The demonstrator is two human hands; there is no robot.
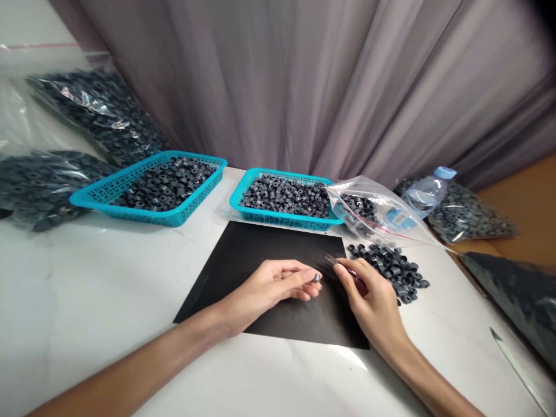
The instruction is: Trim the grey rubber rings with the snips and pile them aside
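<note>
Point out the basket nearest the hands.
The right basket, just behind the black mat; the left basket stands farther off to the left.

Left hand (280,282) and right hand (370,285) (forearms (174,353) bare), 2 pinch grips.

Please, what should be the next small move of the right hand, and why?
Probably the right hand should bring the tip of its thin pointed tool to the small grey piece: the left hand holds that piece at its fingertips, and the tool's tip points up and away, near the piece but not touching it.
</note>
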